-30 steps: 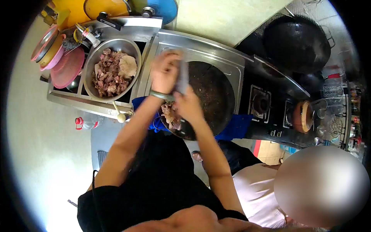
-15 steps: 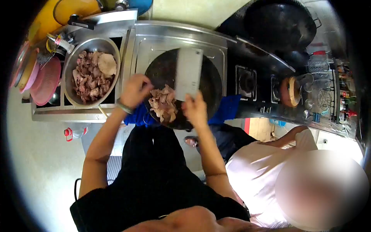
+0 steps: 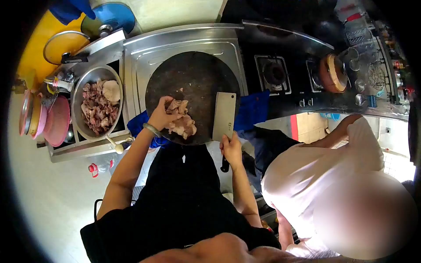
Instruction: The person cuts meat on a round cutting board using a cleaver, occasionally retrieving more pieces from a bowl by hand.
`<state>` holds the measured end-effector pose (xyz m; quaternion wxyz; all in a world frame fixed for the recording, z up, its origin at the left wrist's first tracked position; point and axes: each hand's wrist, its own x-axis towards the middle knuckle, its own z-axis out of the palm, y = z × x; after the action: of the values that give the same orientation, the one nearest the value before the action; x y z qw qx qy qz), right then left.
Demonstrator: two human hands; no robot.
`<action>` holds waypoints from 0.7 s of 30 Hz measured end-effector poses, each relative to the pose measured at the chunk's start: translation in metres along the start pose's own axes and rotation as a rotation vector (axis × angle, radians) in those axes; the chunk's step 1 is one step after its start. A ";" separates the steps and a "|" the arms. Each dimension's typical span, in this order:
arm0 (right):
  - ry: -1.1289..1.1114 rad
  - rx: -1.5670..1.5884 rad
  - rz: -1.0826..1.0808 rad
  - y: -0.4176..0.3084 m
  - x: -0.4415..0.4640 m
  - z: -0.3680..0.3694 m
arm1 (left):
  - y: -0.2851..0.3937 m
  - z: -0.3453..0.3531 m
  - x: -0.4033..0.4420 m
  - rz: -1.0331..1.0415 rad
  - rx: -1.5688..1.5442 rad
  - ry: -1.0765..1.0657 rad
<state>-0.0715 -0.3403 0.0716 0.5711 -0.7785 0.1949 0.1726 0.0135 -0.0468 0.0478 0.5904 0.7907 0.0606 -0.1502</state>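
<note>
A dark round chopping board (image 3: pixel 197 72) lies in front of me, with a small heap of cut meat (image 3: pixel 183 126) near its front left. My left hand (image 3: pixel 161 117) is curled against the heap's left side, its thumb and fingers around some pieces. My right hand (image 3: pixel 231 150) grips the black handle of a cleaver (image 3: pixel 224 115). The wide blade lies over the board's right edge, apart from the meat. To the left, a steel bowl (image 3: pixel 78 107) holds more cut meat (image 3: pixel 98 114) and a pale round lump (image 3: pixel 111 90).
Gas burners (image 3: pixel 274 72) and a clay pot (image 3: pixel 331 74) stand on the right. Blue cloth (image 3: pixel 252 111) shows under the board. Pink baskets (image 3: pixel 57 120) stand at far left. Another person in a light shirt (image 3: pixel 307 175) is close on my right.
The cleaver has moved right, from beside the meat to the board's right edge. My left hand has come onto the meat. The whole view has shifted too.
</note>
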 end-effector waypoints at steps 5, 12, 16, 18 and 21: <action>-0.040 -0.067 -0.044 0.002 0.010 -0.011 | 0.020 -0.029 0.020 0.101 0.205 -0.053; -0.020 -0.212 -0.114 0.013 0.028 -0.013 | 0.068 0.016 0.009 0.604 0.969 0.187; -0.100 -0.291 -0.162 0.009 0.029 -0.016 | 0.025 0.044 -0.013 0.611 0.961 0.058; -0.077 -0.337 -0.167 0.007 0.026 -0.015 | 0.037 0.042 -0.026 0.463 0.874 -0.027; -0.033 -0.475 -0.244 0.015 0.026 -0.011 | 0.034 0.017 -0.011 0.797 0.932 0.124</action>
<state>-0.0563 -0.3579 0.0497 0.3922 -0.9054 0.0444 0.1563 0.0093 -0.0722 0.0780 0.1891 0.9346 -0.2774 0.1178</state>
